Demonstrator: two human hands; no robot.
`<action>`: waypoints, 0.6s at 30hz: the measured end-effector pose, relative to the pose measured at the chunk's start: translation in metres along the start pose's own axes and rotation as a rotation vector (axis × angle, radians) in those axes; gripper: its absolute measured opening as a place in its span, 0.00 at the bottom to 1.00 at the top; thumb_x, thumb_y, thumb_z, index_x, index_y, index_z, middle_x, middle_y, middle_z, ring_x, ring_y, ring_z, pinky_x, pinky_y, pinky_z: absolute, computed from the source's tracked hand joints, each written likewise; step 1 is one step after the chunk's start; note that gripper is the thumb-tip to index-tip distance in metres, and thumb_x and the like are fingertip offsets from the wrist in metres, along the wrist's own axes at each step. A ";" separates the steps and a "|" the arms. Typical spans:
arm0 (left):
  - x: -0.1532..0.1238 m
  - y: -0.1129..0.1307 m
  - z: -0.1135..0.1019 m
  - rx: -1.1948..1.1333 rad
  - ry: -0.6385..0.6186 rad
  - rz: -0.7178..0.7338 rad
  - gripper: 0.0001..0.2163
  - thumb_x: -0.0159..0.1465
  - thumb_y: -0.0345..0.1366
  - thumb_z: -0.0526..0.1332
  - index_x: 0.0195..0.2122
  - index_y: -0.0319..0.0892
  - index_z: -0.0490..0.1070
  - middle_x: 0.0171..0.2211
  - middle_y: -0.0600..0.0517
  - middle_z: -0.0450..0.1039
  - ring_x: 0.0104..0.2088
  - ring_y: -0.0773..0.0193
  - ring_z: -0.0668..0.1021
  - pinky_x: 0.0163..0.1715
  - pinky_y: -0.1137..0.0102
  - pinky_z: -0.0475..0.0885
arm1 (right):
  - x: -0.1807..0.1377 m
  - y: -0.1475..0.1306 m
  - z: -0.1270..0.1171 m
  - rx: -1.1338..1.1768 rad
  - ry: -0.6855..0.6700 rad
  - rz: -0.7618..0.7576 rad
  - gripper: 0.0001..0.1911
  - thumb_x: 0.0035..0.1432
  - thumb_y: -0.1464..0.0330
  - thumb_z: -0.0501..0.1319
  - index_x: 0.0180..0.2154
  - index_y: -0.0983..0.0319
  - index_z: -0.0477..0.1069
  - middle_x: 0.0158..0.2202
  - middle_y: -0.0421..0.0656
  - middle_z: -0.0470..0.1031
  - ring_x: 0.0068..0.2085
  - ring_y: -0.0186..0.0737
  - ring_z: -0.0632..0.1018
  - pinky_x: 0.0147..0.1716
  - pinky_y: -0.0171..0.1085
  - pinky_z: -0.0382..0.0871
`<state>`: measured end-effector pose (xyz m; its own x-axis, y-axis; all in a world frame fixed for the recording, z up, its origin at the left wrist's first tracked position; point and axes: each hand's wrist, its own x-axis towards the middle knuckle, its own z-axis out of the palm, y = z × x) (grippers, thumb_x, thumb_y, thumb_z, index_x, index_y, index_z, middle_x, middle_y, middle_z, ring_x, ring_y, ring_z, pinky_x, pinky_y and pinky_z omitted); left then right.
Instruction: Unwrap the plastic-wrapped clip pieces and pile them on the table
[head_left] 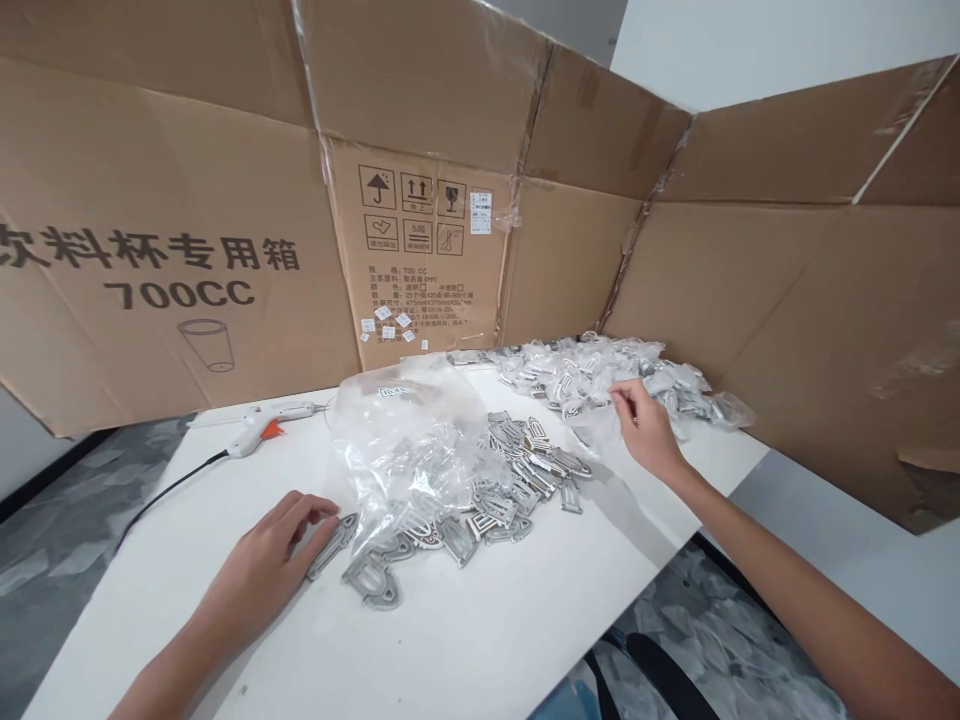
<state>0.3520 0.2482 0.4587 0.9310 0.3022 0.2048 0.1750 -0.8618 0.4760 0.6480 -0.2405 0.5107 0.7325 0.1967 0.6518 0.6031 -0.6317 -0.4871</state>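
Observation:
My left hand (281, 545) is low over the table, its fingers curled and its thumb along a flat grey metal piece (332, 547) that lies on the white surface. My right hand (646, 428) is raised at the right, thumb and forefinger pinched on a small clear plastic bag (596, 432), which is hard to see against the table. Between my hands spreads a heap of grey, arch-shaped metal pieces with slots (499, 500). Partly covering the heap's left side is a large clear plastic bag (409, 430) with a small label.
Several pieces in clear bags form a pile (577, 365) along the back right. A white glue gun (259, 428) with an orange trigger and black cord lies at the left. Cardboard walls (427, 170) enclose the table's back and right. Plastic bags (716, 640) litter the floor.

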 end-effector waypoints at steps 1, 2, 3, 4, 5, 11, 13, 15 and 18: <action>0.000 0.000 0.000 0.002 -0.003 -0.004 0.20 0.74 0.59 0.56 0.48 0.52 0.79 0.45 0.53 0.80 0.35 0.63 0.80 0.36 0.70 0.75 | 0.000 0.001 -0.001 -0.024 0.014 -0.013 0.17 0.76 0.54 0.52 0.47 0.57 0.73 0.35 0.44 0.79 0.33 0.45 0.76 0.38 0.42 0.67; 0.000 0.000 0.000 0.003 -0.008 -0.010 0.20 0.74 0.60 0.56 0.48 0.52 0.79 0.45 0.53 0.80 0.35 0.63 0.80 0.37 0.69 0.75 | 0.000 0.001 -0.002 -0.045 0.015 -0.033 0.17 0.76 0.55 0.52 0.47 0.57 0.74 0.36 0.45 0.80 0.35 0.46 0.77 0.40 0.42 0.68; 0.000 0.000 0.000 0.004 -0.013 -0.015 0.20 0.74 0.60 0.56 0.48 0.52 0.79 0.45 0.53 0.80 0.36 0.63 0.80 0.37 0.69 0.75 | 0.000 0.001 -0.004 -0.056 0.003 -0.059 0.17 0.76 0.55 0.52 0.47 0.57 0.74 0.38 0.46 0.81 0.37 0.47 0.78 0.41 0.43 0.69; 0.000 0.001 0.000 0.004 -0.016 -0.018 0.20 0.74 0.60 0.56 0.48 0.53 0.79 0.45 0.53 0.80 0.36 0.62 0.80 0.37 0.69 0.75 | -0.001 0.001 -0.006 -0.056 -0.019 -0.083 0.17 0.76 0.55 0.52 0.47 0.56 0.74 0.41 0.47 0.82 0.39 0.48 0.79 0.42 0.43 0.69; 0.000 0.001 0.000 0.004 -0.018 -0.018 0.20 0.74 0.60 0.55 0.48 0.53 0.79 0.45 0.53 0.80 0.36 0.62 0.80 0.37 0.69 0.75 | -0.002 0.000 -0.007 -0.049 -0.039 -0.102 0.17 0.76 0.56 0.52 0.48 0.56 0.74 0.43 0.48 0.82 0.41 0.49 0.80 0.43 0.43 0.70; 0.001 0.002 0.000 -0.002 -0.007 -0.011 0.20 0.74 0.60 0.56 0.48 0.53 0.79 0.44 0.52 0.81 0.36 0.61 0.81 0.36 0.68 0.75 | -0.009 0.009 -0.006 0.070 -0.280 0.035 0.19 0.74 0.52 0.54 0.53 0.56 0.75 0.34 0.41 0.79 0.33 0.44 0.77 0.37 0.41 0.70; 0.000 0.002 0.000 -0.008 -0.005 -0.017 0.20 0.74 0.60 0.56 0.48 0.53 0.80 0.44 0.52 0.81 0.36 0.61 0.81 0.36 0.68 0.75 | -0.015 0.020 -0.001 0.152 -0.458 0.088 0.21 0.72 0.50 0.56 0.55 0.55 0.75 0.37 0.42 0.81 0.36 0.45 0.80 0.38 0.41 0.72; -0.001 0.002 0.000 -0.010 -0.007 -0.020 0.20 0.74 0.60 0.56 0.48 0.53 0.79 0.45 0.52 0.81 0.36 0.61 0.81 0.36 0.68 0.75 | -0.026 0.035 0.003 0.157 -0.400 0.182 0.23 0.68 0.49 0.57 0.54 0.56 0.75 0.42 0.45 0.84 0.39 0.47 0.82 0.41 0.43 0.74; -0.002 0.003 0.000 -0.004 -0.019 -0.021 0.20 0.74 0.60 0.55 0.48 0.53 0.79 0.45 0.52 0.80 0.38 0.60 0.81 0.38 0.67 0.75 | -0.049 0.055 0.004 0.027 -0.348 0.361 0.24 0.60 0.45 0.63 0.45 0.57 0.78 0.39 0.48 0.84 0.37 0.50 0.82 0.39 0.44 0.74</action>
<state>0.3507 0.2450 0.4597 0.9331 0.3125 0.1780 0.1937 -0.8537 0.4834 0.6461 -0.2816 0.4496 0.9550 0.2110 0.2086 0.2967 -0.6869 -0.6634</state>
